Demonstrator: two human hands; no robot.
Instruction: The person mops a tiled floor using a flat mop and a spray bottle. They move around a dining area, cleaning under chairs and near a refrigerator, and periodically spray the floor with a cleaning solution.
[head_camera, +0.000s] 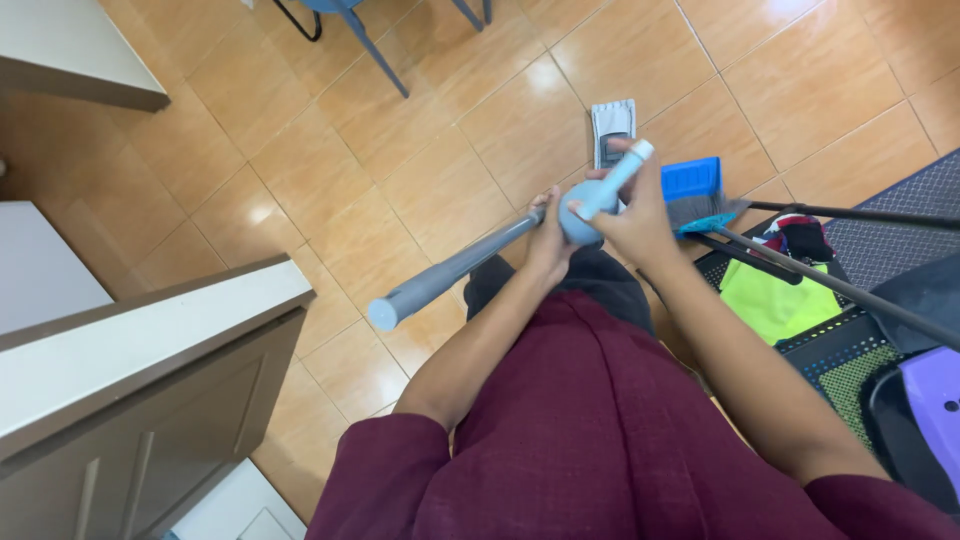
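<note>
My left hand (549, 232) grips a grey pole (450, 271) near its far end; the pole's capped near end points toward the lower left. My right hand (638, 215) is wrapped around a light blue handle piece (612, 187) with a white tip, which meets the pole at a rounded blue joint (578, 224). Both hands are held close together above the tiled floor. A flat grey mop head (612, 132) lies on the tiles just beyond my hands.
A blue dustpan with a brush (692, 188) sits to the right, with thin dark rods (840, 285) crossing a dark mat. A lime green cloth (776, 300) and a purple stool (935, 400) lie right. Wooden cabinets (140, 370) stand left; chair legs (375, 50) at top.
</note>
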